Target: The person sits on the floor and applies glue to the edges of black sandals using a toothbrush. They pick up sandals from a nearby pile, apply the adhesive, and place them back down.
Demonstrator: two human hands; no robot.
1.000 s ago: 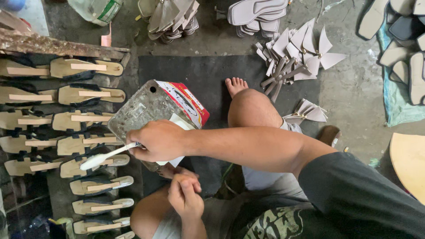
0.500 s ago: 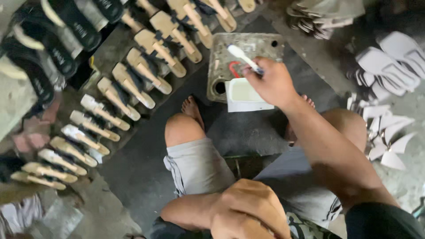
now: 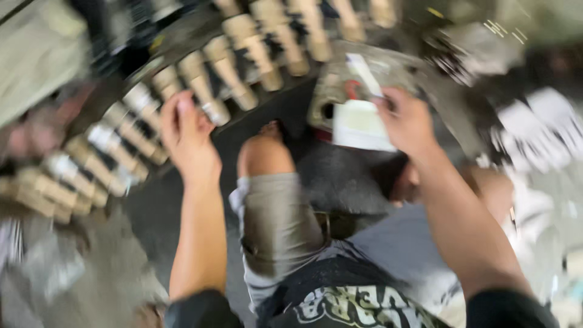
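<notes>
Whole frame motion-blurred; sole rows smeared; white pieces indistinct, cut off right.

Tan shoe soles on dark strips, grey tin with red mark, white brush, grey shorts

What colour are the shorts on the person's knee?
The shorts look light grey, maybe greyish tan, though the head view is blurry.

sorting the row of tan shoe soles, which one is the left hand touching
The left hand reaches the tan sole near the middle of the curved row; its fingers are at that sole's lower end. The other soles lie apart from the hand. Blur hides finer detail.
</notes>
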